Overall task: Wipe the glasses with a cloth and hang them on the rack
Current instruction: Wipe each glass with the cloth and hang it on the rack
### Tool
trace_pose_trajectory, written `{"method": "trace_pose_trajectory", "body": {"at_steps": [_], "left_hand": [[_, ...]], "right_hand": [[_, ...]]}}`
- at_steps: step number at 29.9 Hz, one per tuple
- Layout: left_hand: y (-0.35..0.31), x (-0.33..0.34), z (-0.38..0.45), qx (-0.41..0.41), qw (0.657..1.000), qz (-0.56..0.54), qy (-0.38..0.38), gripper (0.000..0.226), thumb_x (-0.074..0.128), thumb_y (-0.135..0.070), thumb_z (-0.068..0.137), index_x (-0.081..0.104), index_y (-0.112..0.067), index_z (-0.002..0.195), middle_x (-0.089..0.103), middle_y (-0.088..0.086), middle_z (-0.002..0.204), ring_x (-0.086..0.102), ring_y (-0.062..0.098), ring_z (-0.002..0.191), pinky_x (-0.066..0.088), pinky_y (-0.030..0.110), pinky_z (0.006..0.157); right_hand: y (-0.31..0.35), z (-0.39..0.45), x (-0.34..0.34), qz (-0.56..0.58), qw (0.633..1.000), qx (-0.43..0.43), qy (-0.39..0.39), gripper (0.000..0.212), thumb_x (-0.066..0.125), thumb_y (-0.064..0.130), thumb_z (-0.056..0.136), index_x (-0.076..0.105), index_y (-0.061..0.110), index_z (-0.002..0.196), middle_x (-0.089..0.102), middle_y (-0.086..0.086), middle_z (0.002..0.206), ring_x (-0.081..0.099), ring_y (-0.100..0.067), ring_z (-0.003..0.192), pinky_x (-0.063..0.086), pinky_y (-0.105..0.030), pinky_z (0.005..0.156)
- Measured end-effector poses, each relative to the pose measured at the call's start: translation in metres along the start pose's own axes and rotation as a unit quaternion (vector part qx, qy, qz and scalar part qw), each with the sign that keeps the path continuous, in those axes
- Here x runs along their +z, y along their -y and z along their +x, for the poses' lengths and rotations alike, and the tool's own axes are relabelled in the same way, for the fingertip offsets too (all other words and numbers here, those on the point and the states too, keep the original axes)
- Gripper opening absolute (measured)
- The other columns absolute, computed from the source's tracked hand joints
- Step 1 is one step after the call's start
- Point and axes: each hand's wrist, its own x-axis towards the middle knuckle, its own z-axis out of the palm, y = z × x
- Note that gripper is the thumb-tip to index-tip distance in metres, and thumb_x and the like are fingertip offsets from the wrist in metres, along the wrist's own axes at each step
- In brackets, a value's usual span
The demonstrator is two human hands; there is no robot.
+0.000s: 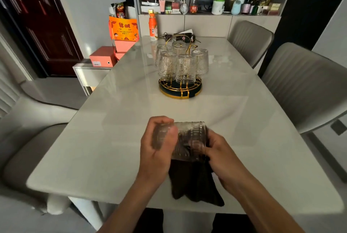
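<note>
Glass (187, 140) held sideways in both hands over the near edge of the pale surface (105, 138), at about 6 o'clock from the rack (180, 90).

Ribbed and clear, with a pressed round pattern on its wall, the glass lies on its side; a dark brown cloth (195, 182) shows through it and hangs down below it toward the surface edge. The left hand (159, 142) curls around one end of the glass, somewhat blurred, and the right hand (219, 154) grips the cloth at the other end. Five matching glasses (185, 67) hang upside down on the gold-wire rack at mid-surface. An orange bottle (153, 26) stands at 11 o'clock beyond the rack.
</note>
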Motion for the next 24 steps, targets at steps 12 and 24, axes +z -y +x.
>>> {"method": "trace_pose_trajectory", "body": {"at_steps": [12,24], "left_hand": [[-0.003,-0.001,0.022,-0.128,0.991,0.029,0.029,0.033,0.044,-0.054,0.092,0.070,-0.033,0.087,0.071,-0.001,0.086,0.070,0.004,0.076,0.057,0.024,0.061],[-0.004,-0.007,0.037,-0.196,0.976,0.035,0.089,0.031,0.045,-0.042,0.093,0.073,-0.032,0.083,0.073,-0.009,0.081,0.071,0.006,0.078,0.056,0.022,0.061]], "right_hand": [[-0.003,0.003,-0.004,-0.150,0.980,-0.113,-0.070,0.024,0.056,0.011,0.102,0.066,0.029,0.114,0.075,0.017,0.105,0.070,0.000,0.101,0.057,-0.018,0.081],[-0.002,0.004,0.000,-0.227,0.950,-0.173,-0.124,0.024,0.057,0.011,0.102,0.062,0.032,0.112,0.072,0.024,0.100,0.067,0.004,0.097,0.055,-0.016,0.081]]}}
